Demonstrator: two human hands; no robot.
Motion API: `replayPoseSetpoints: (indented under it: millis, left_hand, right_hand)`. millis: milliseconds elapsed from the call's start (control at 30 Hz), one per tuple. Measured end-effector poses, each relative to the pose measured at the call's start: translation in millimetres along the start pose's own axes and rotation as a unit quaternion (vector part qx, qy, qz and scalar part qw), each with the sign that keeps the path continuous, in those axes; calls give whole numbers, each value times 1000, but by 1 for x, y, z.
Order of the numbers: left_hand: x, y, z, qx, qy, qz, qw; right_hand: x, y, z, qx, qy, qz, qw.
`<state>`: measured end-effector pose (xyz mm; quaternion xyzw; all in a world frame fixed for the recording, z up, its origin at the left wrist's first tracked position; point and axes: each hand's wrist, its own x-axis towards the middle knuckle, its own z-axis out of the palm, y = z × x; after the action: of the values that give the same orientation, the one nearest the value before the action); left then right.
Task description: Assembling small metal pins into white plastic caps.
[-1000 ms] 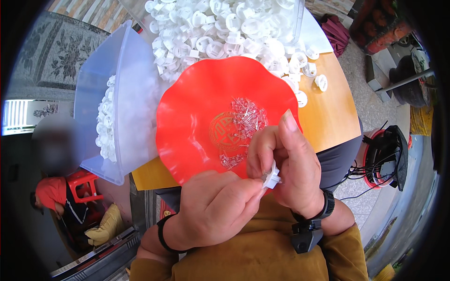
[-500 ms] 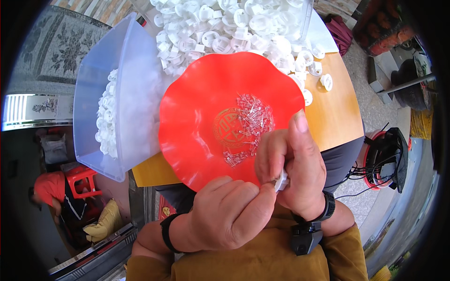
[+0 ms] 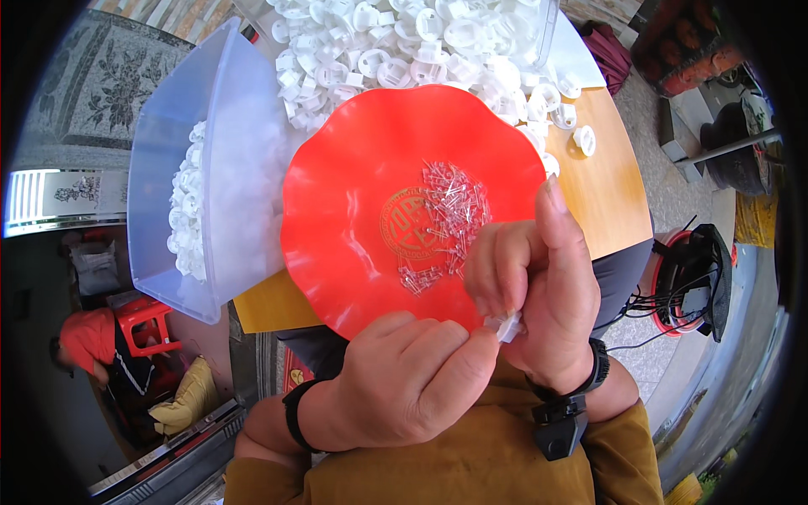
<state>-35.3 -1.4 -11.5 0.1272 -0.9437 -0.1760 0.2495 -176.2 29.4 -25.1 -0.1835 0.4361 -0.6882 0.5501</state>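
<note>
In front of my body, a small white plastic piece (image 3: 508, 326) is held between my two hands. My left hand (image 3: 412, 379) is closed, its thumb and forefinger pinching at the piece's left edge. My right hand (image 3: 543, 295) curls its fingers over the piece from above, with the thumb raised. The fingers partly hide the piece, and any smaller part in it cannot be made out. Just beyond my hands lies a red wavy-edged plate (image 3: 337, 202). A heap of small clear pin-like parts (image 3: 456, 206) rests on its right half.
A large pile of white round plastic parts (image 3: 404, 50) covers the far side of the wooden table (image 3: 610, 185). A loose white part (image 3: 584, 140) lies at right. A tilted translucent bin (image 3: 244, 168) with more white parts stands left. A person in red (image 3: 88, 337) is at far left.
My right hand has shifted slightly right, and the white piece has turned a little between the fingers. The left hand stays nearly in place.
</note>
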Motion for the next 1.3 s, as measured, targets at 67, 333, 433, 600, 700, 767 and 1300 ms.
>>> replayPoseSetpoints:
  millis: [67,333,433,600,700,767,1300]
  left_hand:
    - [1,2,1,15,4,13,1000]
    - [5,7,0,4,13,40,999]
    - [4,6,3,1,25,44,999]
    - [2,6,7,27,35,42,998]
    - [0,2,9,4,29,22,999]
    - [1,-1,6,-31,23,5,999]
    - [2,-5,-13,-166,13,-139,976]
  right_hand:
    - [-1,0,-3,-19,6,20,1000]
    - [-6,0,4,15,35,2,999]
    - [-5,1,5,45,51,2,998]
    - [-4,2,2,42,44,14,998]
    - [-2,3,1,38,47,20,998]
    - [-1,4,-1,22,35,8,999]
    - [-2,0,1,-10,24,27,999]
